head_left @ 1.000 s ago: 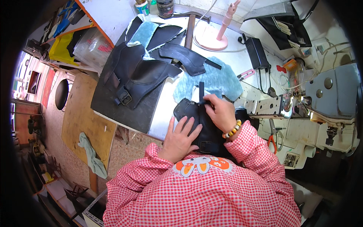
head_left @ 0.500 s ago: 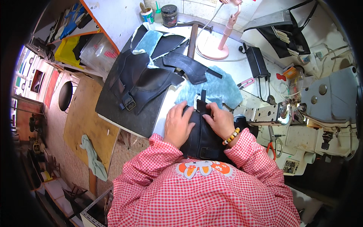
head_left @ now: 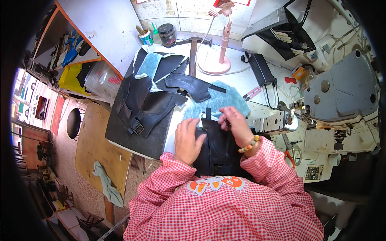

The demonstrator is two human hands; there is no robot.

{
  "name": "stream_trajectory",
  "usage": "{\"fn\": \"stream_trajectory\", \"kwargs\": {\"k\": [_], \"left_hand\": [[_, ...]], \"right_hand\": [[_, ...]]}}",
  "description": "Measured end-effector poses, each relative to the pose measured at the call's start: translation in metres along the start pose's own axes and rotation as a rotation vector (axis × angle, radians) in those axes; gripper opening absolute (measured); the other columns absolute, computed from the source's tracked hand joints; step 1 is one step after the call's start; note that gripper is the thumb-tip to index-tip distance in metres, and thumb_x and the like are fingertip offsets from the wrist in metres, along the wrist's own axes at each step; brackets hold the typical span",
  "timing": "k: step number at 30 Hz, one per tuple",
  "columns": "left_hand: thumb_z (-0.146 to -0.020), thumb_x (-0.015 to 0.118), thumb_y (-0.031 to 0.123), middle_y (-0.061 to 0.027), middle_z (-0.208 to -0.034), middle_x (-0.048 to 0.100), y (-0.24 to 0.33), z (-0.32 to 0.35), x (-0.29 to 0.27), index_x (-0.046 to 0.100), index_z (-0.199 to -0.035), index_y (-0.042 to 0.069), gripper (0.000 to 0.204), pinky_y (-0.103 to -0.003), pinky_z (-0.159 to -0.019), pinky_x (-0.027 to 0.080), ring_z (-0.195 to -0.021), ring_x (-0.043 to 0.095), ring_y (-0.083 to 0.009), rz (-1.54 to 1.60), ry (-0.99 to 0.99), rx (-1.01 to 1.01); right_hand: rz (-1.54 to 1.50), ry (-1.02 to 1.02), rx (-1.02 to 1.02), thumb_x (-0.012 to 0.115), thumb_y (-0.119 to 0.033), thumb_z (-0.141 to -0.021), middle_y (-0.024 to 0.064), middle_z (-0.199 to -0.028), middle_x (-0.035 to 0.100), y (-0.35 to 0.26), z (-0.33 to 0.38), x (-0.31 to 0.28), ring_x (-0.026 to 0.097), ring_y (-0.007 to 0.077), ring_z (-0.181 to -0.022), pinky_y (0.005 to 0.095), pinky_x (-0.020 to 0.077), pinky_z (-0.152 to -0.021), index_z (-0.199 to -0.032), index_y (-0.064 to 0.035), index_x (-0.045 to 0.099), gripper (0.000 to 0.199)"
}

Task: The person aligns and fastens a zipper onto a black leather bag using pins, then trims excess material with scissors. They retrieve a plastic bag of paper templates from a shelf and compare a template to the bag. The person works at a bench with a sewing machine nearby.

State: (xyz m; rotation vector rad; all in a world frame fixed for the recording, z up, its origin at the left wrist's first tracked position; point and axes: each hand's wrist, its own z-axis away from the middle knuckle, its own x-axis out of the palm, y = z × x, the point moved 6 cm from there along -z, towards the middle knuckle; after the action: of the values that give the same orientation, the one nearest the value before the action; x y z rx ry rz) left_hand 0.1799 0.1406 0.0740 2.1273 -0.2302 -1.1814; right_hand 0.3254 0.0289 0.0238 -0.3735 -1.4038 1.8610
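A black leather boot upper (head_left: 219, 148) with a buckled strap lies in front of my body, its top end pointing away from me. My left hand (head_left: 187, 140) rests on its left edge, fingers bent a little and thumb lying on the leather. At its upper right, my right hand (head_left: 238, 127) is closed with curled fingers. Something dark shows between those fingers, too small to name. Just beyond is a blue fleece piece (head_left: 225, 96). Further left, other black leather upper parts (head_left: 146, 96), one with a buckle, are spread on a dark board (head_left: 155, 138).
A hammer (head_left: 193, 60) and a pink lamp stand (head_left: 215, 66) are at the back. A sewing machine (head_left: 337, 88) takes up the right side. Pink-handled cutter (head_left: 252, 93), black power adapter (head_left: 261, 70) and orange-handled scissors (head_left: 288, 154) lie around. Jars (head_left: 167, 35) stand far left.
My right hand has lifted from the middle of the boot upper, its fingers curling. The narrow dark flap there now lies wider and flatter. My left hand stays on the left edge. The view has shifted.
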Motion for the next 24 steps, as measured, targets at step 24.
{"fn": "stream_trajectory", "kwargs": {"k": [24], "left_hand": [[-0.100,0.055,0.012,-0.0049,-0.082,0.064,-0.075,-0.022,0.051,0.057,-0.106,0.002,0.012,-0.020,-0.058,0.047,-0.061,0.056,-0.0093,1.054,-0.050,-0.672]], "right_hand": [[0.835,0.138,-0.468,0.067,-0.027,-0.088,0.0062,-0.096,0.065,-0.036,-0.037,-0.005,0.062,0.0221,-0.083,0.0350,0.0473,-0.068,-0.108,-0.0096,0.064,0.027]]}}
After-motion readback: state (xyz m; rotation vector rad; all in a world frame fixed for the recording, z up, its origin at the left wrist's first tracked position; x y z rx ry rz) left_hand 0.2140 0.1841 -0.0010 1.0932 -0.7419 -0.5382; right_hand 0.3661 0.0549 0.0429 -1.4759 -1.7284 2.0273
